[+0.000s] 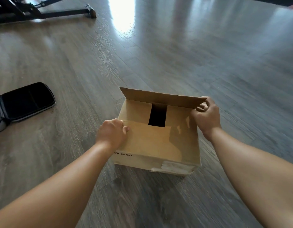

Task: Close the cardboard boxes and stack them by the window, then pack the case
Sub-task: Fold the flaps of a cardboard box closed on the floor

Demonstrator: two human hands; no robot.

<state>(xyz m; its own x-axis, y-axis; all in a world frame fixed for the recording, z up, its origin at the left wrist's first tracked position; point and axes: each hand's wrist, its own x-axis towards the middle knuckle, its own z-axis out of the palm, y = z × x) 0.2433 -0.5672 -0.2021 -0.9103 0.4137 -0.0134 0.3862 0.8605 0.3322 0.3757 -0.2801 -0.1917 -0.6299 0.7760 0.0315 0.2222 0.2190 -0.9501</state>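
The cardboard box (156,137) sat on the grey wood-look floor (208,63), just in front of the person & a bit right of centre. "PICO" was printed on its near side wall, w/ pale tape or a torn label along the lower right edge of that side.

Box was partly closed. Near flap lay flat over the top. The two side flaps were folded in under it, w/ a dark rectangular gap between them open to the inside. The far flap (162,97) stood up, tilted back toward the person.

Left hand (112,133) rested on the near flap at the box's left edge, fingers bent down over the corner, thumb lying on the cardboard. Whether it gripped the edge or only pressed on it couldn't be told. Right hand (206,115) was at the far right corner, fingers curled round the end of the raised far flap, pinching its edge. Both forearms were bare & reached in from the bottom of the view.

Well apart to the left, at the frame edge, a black case (25,100) lay open on the floor, lid flat, partly cut off. Top left, black metal legs (60,13) of some stand or frame rested on the floor. Bright light reflected off the floor at top centre.
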